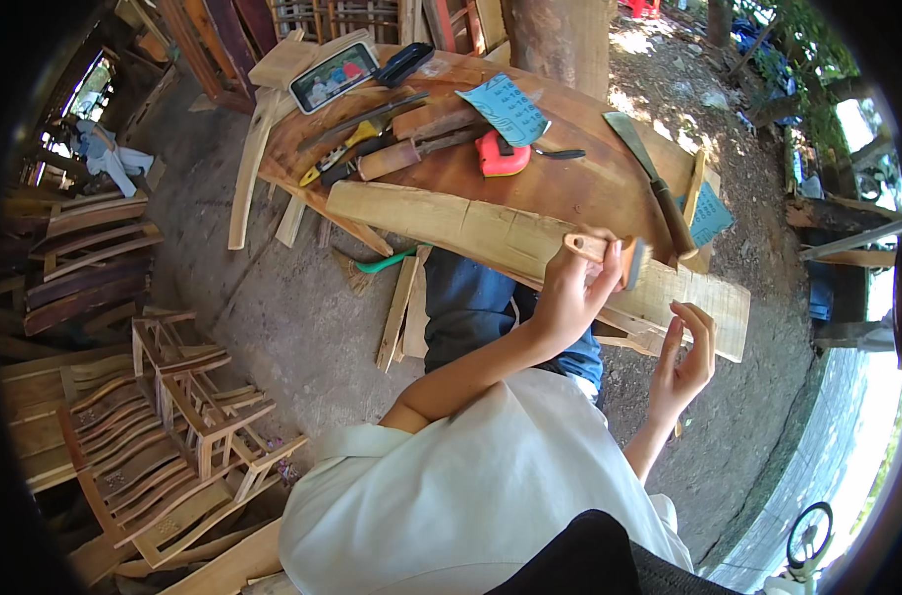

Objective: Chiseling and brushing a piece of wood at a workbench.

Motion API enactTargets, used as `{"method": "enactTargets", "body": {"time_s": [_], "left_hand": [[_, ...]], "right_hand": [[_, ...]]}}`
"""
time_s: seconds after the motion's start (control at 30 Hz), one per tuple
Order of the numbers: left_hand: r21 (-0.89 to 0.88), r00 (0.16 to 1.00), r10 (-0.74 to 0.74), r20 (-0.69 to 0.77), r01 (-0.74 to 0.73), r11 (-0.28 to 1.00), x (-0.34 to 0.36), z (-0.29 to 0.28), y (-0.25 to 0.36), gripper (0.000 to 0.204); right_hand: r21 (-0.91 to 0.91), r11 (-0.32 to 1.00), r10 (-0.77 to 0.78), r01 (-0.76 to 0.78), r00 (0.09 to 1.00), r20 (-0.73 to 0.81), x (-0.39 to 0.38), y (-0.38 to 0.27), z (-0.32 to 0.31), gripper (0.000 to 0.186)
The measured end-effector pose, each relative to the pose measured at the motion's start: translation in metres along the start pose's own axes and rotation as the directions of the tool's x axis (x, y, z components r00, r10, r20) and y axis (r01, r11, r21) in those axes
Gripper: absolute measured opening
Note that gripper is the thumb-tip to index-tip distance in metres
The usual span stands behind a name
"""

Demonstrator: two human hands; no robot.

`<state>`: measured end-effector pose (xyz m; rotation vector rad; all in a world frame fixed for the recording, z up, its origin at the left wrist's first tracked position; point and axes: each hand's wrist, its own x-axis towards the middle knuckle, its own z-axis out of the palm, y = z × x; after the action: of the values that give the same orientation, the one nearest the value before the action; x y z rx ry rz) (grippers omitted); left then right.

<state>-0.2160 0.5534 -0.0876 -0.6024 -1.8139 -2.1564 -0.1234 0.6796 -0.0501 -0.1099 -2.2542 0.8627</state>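
My left hand [570, 302] is closed around a flat paintbrush [629, 262] with a wooden handle and a coppery band. The brush is held just above a long pale wooden plank [431, 218], its bristles pointing to the right. The plank lies across the near edge of a brown wooden table [595, 183], and its right end reaches past the tabletop. Close to that end, my right hand [685, 359] hovers with fingers apart and slightly curled, holding nothing.
On the table are a red tape measure [501, 156], blue sandpaper [506, 107], a wooden-handled chisel [390, 161], a yellow-and-black cutter [340, 154], a machete [649, 174] and a phone [334, 77]. Wooden chair frames [164, 436] crowd the left. A tree trunk [558, 45] stands behind the table.
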Motion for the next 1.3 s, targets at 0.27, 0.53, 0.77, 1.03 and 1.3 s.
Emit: {"method": "enactTargets", "body": {"time_s": [0.27,0.53,0.77,1.03,1.3], "left_hand": [[0.335,0.826,0.02,-0.563,0.206,0.92,0.022,-0.171,0.008,0.027],[0.615,0.685,0.395,-0.612,0.099,0.782,0.031,-0.24,0.044,0.027],[0.042,0.987,0.0,-0.158,0.006,0.999,-0.014,-0.046,0.016,0.007],[0.401,0.867,0.077,-0.492,0.147,0.904,0.001,-0.144,0.012,0.025],[0.918,0.795,0.498,-0.347,0.181,0.352,0.037,-0.248,0.05,0.024]], "right_hand": [[0.018,0.996,0.088,-0.087,0.994,-0.058,-0.009,0.02,-0.02,0.012],[0.05,0.997,0.057,-0.055,0.997,-0.042,-0.007,0.011,-0.011,0.012],[0.19,0.981,-0.068,0.038,0.986,0.154,-0.003,-0.018,0.007,0.021],[0.149,0.989,0.006,-0.024,0.993,0.119,-0.009,0.007,-0.005,0.026],[0.159,0.987,0.008,-0.026,0.994,0.111,-0.001,0.003,-0.009,0.028]]}}
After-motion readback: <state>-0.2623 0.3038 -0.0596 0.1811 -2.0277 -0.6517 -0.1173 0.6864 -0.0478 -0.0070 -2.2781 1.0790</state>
